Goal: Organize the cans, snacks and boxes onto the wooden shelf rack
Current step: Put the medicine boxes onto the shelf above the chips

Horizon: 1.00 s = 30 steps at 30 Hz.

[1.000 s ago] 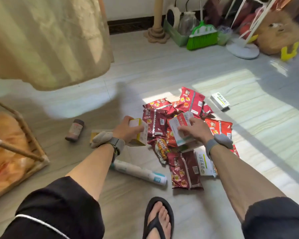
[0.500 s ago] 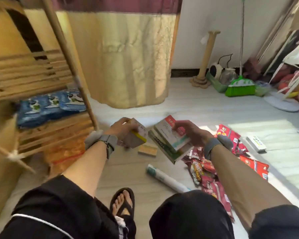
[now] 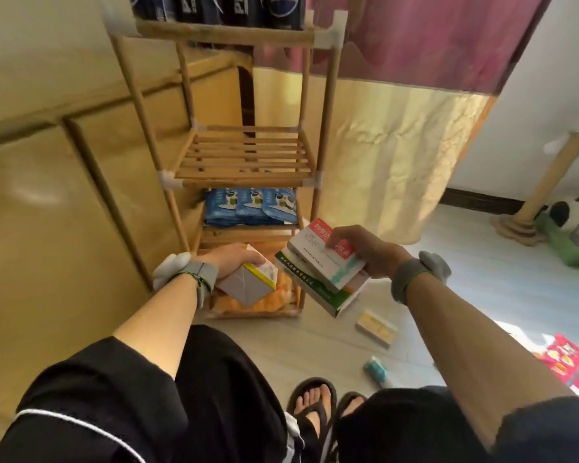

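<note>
Partial "PE" on dark cans (image 3: 238, 6)

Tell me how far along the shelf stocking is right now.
Done: dark cans stand on top of the wooden rack, blue packets lie on a lower tier, orange bags at the bottom. In hand: the left hand holds a yellow-edged box, the right hand grips a stack of boxes. Left: a small box, a tube and red snack bags on the floor; one slatted tier shows bare.

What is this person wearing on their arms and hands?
The left hand and right hand are bare. Each wrist has a grey strap with a pale rounded pod. Loose black sleeves cover the upper arms; the left sleeve has a thin white stripe.
</note>
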Each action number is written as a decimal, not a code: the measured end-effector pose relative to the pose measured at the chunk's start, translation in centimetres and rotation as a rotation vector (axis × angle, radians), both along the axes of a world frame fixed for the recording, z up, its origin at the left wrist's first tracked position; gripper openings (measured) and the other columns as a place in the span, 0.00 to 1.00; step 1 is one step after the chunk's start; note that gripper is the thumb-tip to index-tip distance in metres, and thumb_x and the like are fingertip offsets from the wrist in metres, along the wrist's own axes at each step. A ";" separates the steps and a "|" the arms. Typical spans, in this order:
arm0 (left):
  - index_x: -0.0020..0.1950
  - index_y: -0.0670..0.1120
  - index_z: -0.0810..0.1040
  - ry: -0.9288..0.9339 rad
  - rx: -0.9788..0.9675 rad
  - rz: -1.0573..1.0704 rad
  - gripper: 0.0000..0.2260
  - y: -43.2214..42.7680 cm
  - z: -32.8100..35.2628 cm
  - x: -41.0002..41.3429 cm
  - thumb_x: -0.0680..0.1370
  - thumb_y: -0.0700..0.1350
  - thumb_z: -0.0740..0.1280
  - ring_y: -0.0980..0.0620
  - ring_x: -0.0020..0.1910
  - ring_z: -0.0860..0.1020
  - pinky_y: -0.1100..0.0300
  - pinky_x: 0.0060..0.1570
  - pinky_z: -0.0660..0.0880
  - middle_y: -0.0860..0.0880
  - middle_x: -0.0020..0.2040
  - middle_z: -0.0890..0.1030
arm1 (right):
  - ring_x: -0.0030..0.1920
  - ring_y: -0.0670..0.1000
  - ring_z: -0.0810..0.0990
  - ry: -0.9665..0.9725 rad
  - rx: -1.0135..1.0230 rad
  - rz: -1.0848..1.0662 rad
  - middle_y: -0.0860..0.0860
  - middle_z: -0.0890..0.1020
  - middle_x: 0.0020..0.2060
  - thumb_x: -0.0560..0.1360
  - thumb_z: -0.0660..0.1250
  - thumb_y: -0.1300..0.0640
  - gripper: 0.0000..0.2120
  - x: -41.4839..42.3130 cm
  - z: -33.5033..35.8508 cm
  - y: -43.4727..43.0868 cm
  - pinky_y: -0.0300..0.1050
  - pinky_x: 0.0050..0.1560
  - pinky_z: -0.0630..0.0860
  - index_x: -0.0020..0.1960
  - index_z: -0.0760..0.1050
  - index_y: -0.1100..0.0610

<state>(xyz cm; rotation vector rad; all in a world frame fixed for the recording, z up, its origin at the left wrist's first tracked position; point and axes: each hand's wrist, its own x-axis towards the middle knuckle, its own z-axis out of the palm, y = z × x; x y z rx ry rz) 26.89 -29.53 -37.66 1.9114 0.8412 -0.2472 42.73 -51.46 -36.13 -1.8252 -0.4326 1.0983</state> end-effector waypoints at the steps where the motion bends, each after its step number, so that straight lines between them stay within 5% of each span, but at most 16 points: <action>1: 0.58 0.49 0.76 0.006 -0.032 0.003 0.18 0.6 -0.4 -0.9 0.74 0.59 0.72 0.38 0.56 0.80 0.47 0.52 0.76 0.41 0.56 0.81 | 0.39 0.56 0.85 -0.007 0.004 0.030 0.55 0.86 0.40 0.77 0.63 0.53 0.10 -0.5 0.1 1.0 0.44 0.39 0.81 0.52 0.78 0.59; 4: 0.68 0.52 0.73 0.041 -0.177 0.040 0.31 1.4 -0.2 -3.0 0.69 0.65 0.72 0.43 0.57 0.78 0.50 0.51 0.74 0.45 0.58 0.81 | 0.41 0.56 0.86 -0.031 0.016 0.120 0.55 0.87 0.42 0.78 0.66 0.55 0.08 -1.7 -0.1 3.3 0.46 0.43 0.84 0.54 0.78 0.58; 7: 0.67 0.54 0.76 0.134 -0.237 0.061 0.37 3.1 0.3 -4.2 0.61 0.67 0.76 0.44 0.60 0.77 0.48 0.52 0.75 0.45 0.61 0.80 | 0.49 0.58 0.86 -0.066 0.033 0.243 0.55 0.87 0.48 0.78 0.69 0.55 0.07 -2.2 -0.6 5.5 0.55 0.54 0.83 0.55 0.80 0.54; 10: 0.65 0.54 0.79 0.211 -0.292 0.040 0.42 3.9 0.2 -4.1 0.53 0.66 0.82 0.43 0.58 0.79 0.49 0.51 0.78 0.44 0.60 0.82 | 0.52 0.56 0.86 -0.127 0.022 0.299 0.54 0.87 0.50 0.77 0.72 0.52 0.10 -2.4 -1.0 7.1 0.55 0.55 0.82 0.57 0.82 0.51; 15: 0.58 0.55 0.76 0.251 -0.275 -0.045 0.14 3.6 -0.4 -4.1 0.76 0.59 0.69 0.47 0.49 0.78 0.47 0.53 0.77 0.47 0.51 0.81 | 0.46 0.52 0.87 -0.272 -0.146 0.419 0.51 0.88 0.46 0.74 0.75 0.50 0.14 -2.9 -2.3 10.2 0.53 0.54 0.83 0.58 0.84 0.53; 19: 0.54 0.53 0.75 0.263 -0.262 -0.068 0.05 5.7 -1.4 -4.4 0.81 0.53 0.64 0.52 0.43 0.78 0.63 0.35 0.80 0.50 0.42 0.82 | 0.43 0.50 0.87 -0.234 -0.192 0.409 0.48 0.87 0.42 0.75 0.73 0.48 0.16 -3.4 -3.2 13.6 0.46 0.45 0.83 0.60 0.82 0.53; 22: 0.65 0.54 0.75 0.264 -0.267 -0.009 0.20 8.2 -2.5 -4.3 0.76 0.60 0.69 0.46 0.58 0.78 0.50 0.58 0.77 0.47 0.56 0.81 | 0.43 0.50 0.86 -0.175 -0.119 0.310 0.51 0.86 0.45 0.78 0.68 0.47 0.15 -3.4 -3.4 15.7 0.42 0.42 0.81 0.60 0.79 0.54; 24: 0.71 0.53 0.71 0.240 -0.204 0.010 0.24 9.9 -3.6 -4.6 0.77 0.60 0.68 0.46 0.64 0.76 0.50 0.65 0.73 0.48 0.63 0.79 | 0.47 0.52 0.85 -0.250 -0.109 0.281 0.54 0.85 0.51 0.78 0.68 0.51 0.14 -3.0 -4.0 17.5 0.45 0.47 0.82 0.63 0.79 0.52; 27: 0.69 0.53 0.70 0.167 -0.190 0.088 0.19 11.6 -4.8 -5.0 0.79 0.56 0.66 0.48 0.65 0.74 0.57 0.64 0.68 0.51 0.65 0.77 | 0.52 0.55 0.82 -0.423 -0.172 0.265 0.51 0.79 0.55 0.77 0.65 0.63 0.20 -2.3 -5.2 19.7 0.52 0.52 0.83 0.65 0.78 0.47; 30: 0.70 0.57 0.70 0.146 -0.130 0.120 0.26 13.9 -6.3 -5.0 0.75 0.62 0.68 0.48 0.64 0.76 0.53 0.67 0.70 0.51 0.66 0.78 | 0.48 0.56 0.83 -0.518 -0.210 0.266 0.54 0.78 0.57 0.76 0.63 0.66 0.23 -1.1 -6.4 22.1 0.51 0.40 0.84 0.66 0.70 0.46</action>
